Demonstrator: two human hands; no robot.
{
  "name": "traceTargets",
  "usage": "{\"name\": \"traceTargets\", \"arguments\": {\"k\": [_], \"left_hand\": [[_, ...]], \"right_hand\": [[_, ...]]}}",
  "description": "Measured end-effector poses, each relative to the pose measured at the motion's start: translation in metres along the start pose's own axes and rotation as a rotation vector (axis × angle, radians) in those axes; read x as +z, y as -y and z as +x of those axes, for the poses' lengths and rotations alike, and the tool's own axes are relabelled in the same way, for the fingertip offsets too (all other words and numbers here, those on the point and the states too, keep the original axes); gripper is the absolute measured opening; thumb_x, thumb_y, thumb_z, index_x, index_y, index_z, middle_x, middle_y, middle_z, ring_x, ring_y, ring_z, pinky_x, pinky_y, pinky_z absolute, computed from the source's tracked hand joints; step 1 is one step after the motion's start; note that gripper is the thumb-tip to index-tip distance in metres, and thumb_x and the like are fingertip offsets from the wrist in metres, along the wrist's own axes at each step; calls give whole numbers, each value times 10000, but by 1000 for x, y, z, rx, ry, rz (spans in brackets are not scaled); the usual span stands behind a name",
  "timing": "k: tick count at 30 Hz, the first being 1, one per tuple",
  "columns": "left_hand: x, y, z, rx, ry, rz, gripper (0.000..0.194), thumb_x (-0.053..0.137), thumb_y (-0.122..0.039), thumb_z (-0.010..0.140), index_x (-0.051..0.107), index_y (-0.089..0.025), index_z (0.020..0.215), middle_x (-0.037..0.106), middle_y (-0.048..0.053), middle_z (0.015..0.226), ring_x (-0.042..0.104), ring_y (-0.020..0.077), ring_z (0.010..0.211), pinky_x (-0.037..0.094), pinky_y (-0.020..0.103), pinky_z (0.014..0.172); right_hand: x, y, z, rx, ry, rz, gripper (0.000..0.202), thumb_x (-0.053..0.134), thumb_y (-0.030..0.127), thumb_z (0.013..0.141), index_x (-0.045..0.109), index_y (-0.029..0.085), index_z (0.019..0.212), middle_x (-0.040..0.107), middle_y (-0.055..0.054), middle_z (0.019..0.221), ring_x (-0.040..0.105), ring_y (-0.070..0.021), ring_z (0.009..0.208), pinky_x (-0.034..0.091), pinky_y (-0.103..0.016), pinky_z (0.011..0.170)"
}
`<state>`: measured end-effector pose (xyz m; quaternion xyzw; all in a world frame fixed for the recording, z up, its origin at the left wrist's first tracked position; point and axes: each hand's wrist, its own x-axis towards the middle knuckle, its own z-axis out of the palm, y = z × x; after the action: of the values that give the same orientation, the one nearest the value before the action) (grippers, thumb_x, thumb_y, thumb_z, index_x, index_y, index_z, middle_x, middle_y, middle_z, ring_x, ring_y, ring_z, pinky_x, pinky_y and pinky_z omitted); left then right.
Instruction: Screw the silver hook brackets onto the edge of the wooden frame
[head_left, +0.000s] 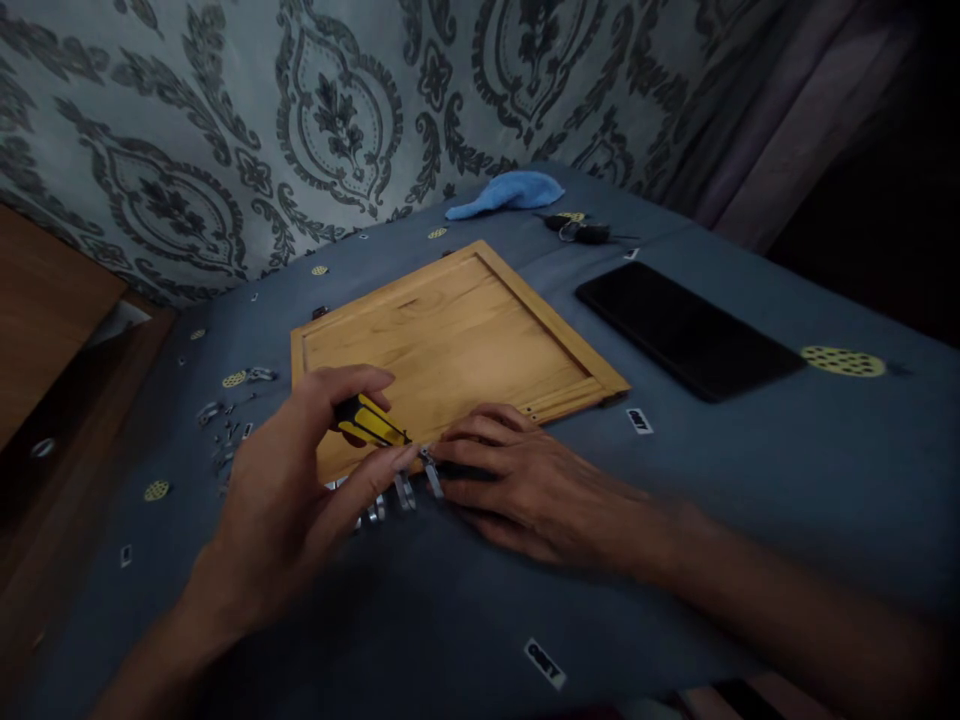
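My left hand (281,480) is closed around a yellow-and-black screwdriver (373,422), its thumb and fingers on the handle. The tool slants down towards the near edge of a framed wooden panel (427,330) that lies flat on the table. My right hand (517,480) is bent over this edge, its fingertips closed at a small metal clasp (431,472); the fingers partly hide their contact with it. More metal clasps (405,490) sit along the edge between the hands, partly covered by my left thumb.
Loose small metal parts (225,430) lie left of the panel. A black phone (686,330) is to its right, with dark keys or a fob (581,230) and a blue cloth (510,192) farther back. A patterned curtain (337,110) hangs behind the blue-covered table (465,640).
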<state>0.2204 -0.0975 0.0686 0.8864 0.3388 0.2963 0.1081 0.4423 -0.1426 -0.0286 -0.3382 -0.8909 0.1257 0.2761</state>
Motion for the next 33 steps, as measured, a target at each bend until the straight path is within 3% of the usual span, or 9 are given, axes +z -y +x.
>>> {"name": "traceTargets", "arguments": {"k": [7, 14, 21, 33], "left_hand": [[-2, 4, -6, -106, -4, -79, 363, 734, -220, 914, 624, -354, 1233, 714, -42, 1126, 695, 167, 1021, 555, 291, 876], [-10, 0, -1, -104, 66, -186, 343, 685, -188, 929, 644, -354, 1226, 723, -2, 1097, 711, 211, 1042, 605, 343, 902], [-18, -6, 0, -92, -56, -108, 314, 681, -258, 946, 644, -338, 1247, 731, 5, 1054, 723, 218, 997, 622, 348, 844], [-11, 1, -3, -99, 73, -166, 332, 667, -191, 946, 626, -352, 1233, 706, -4, 1108, 693, 203, 1064, 581, 341, 917]], "right_hand": [[-2, 1, 1, -5, -1, 11, 235, 602, 204, 974, 718, 184, 1177, 694, -103, 1265, 557, -266, 1185, 384, -481, 1100], [-2, 2, 0, 6, 16, 13, 241, 604, 202, 977, 723, 177, 1185, 705, -106, 1215, 561, -272, 1182, 398, -493, 1083], [-3, 2, 1, 7, 24, 8, 223, 618, 206, 974, 729, 167, 1163, 693, -106, 1264, 555, -277, 1199, 391, -487, 1091], [-4, 2, 1, 10, 13, 17, 225, 615, 201, 971, 725, 190, 1167, 694, -99, 1284, 557, -269, 1191, 384, -486, 1104]]}}
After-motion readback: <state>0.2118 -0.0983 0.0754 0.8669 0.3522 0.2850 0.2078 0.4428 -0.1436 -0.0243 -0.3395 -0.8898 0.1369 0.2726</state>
